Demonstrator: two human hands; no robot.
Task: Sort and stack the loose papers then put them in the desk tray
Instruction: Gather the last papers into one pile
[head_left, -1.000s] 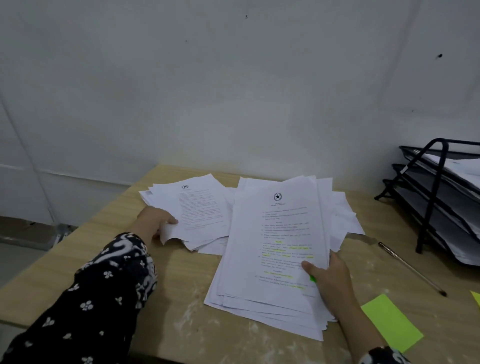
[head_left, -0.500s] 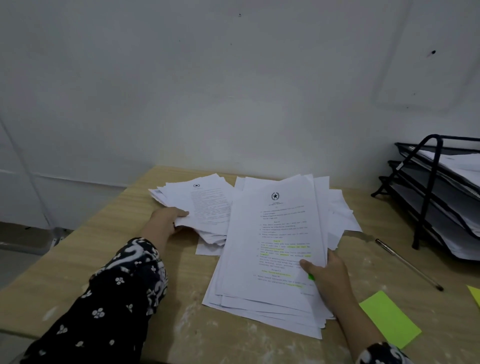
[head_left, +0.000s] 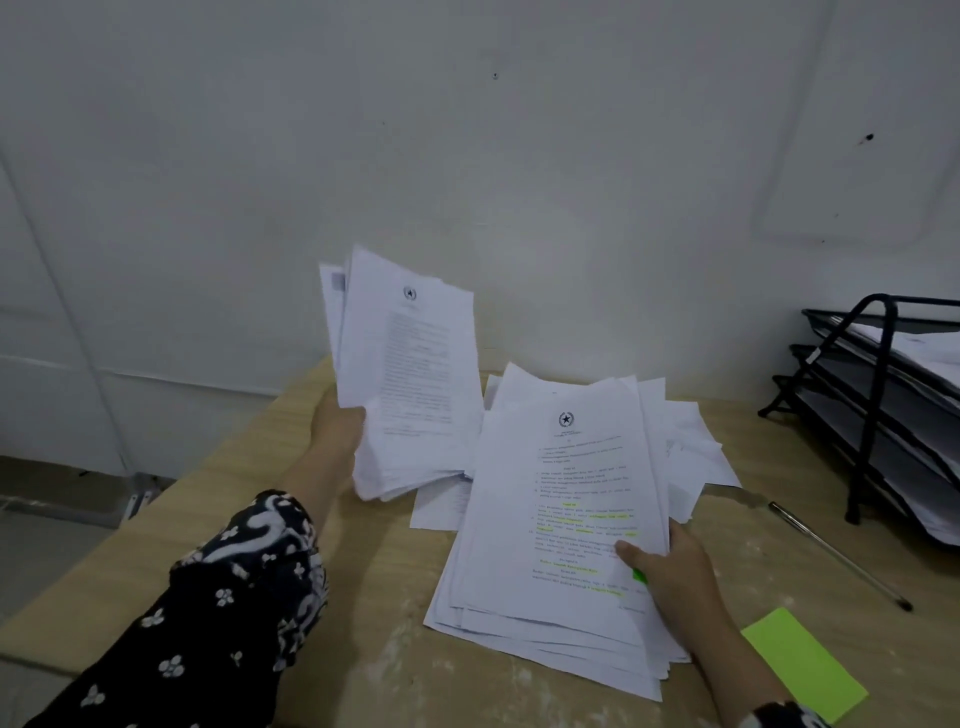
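My left hand (head_left: 336, 428) grips a bundle of printed white papers (head_left: 410, 374) by its left edge and holds it tilted up above the wooden desk (head_left: 363, 623). A larger, uneven pile of papers (head_left: 561, 519) lies on the desk to the right, with green highlighting on its top sheet. My right hand (head_left: 670, 577) pinches that pile's right edge, thumb on the top sheet. The black wire desk tray (head_left: 878, 410), with several tiers that hold papers, stands at the far right of the desk.
A pen (head_left: 836, 553) lies on the desk between the pile and the tray. A green sticky note (head_left: 802, 662) sits at the near right. A white wall (head_left: 467, 156) runs close behind the desk. The desk's left edge drops to the floor.
My left hand has lifted the left bundle of papers off the desk and tipped it upright. My right hand has kept its hold on the right pile.
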